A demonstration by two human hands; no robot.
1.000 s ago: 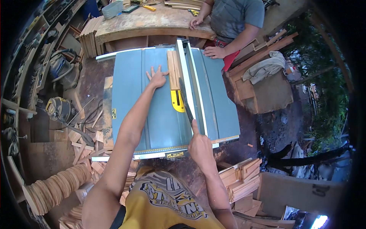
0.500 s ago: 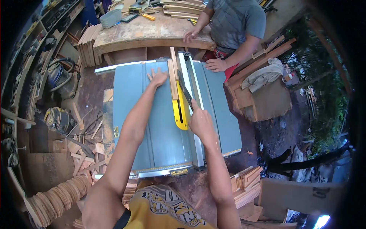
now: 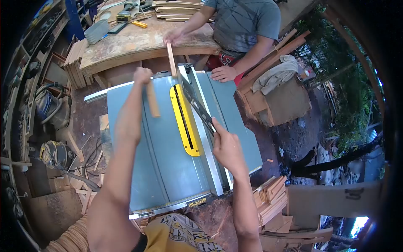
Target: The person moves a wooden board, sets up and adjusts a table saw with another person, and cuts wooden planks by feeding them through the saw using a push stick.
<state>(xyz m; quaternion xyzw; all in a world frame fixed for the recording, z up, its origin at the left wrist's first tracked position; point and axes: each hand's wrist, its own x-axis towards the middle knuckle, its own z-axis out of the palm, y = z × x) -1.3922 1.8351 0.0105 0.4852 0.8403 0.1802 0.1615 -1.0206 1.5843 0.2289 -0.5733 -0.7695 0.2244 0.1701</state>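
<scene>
My left hand (image 3: 143,75) is closed on a short wood strip (image 3: 153,101) over the far left part of the blue-grey table saw top (image 3: 138,159). In my right hand (image 3: 227,147) is a black push stick (image 3: 200,110), angled forward beside the metal rip fence (image 3: 211,164). Its far end touches or nearly touches a narrow wood strip (image 3: 171,61) past the yellow throat plate (image 3: 181,113). A co-worker's hand (image 3: 173,37) is at that strip's far end. I cannot make out the blade clearly.
Opposite me stands a co-worker (image 3: 247,25), one hand resting on the saw's far right corner. Behind the saw is a wooden workbench (image 3: 147,40) with a plastic tub (image 3: 96,31) and a drill (image 3: 124,14). Shop vacuums and wood offcuts (image 3: 270,197) lie around the saw.
My left hand has moved away from the fence with the wider strip, which is now apart from the narrow one. The co-worker's hand has reached the narrow strip. My view has shifted.
</scene>
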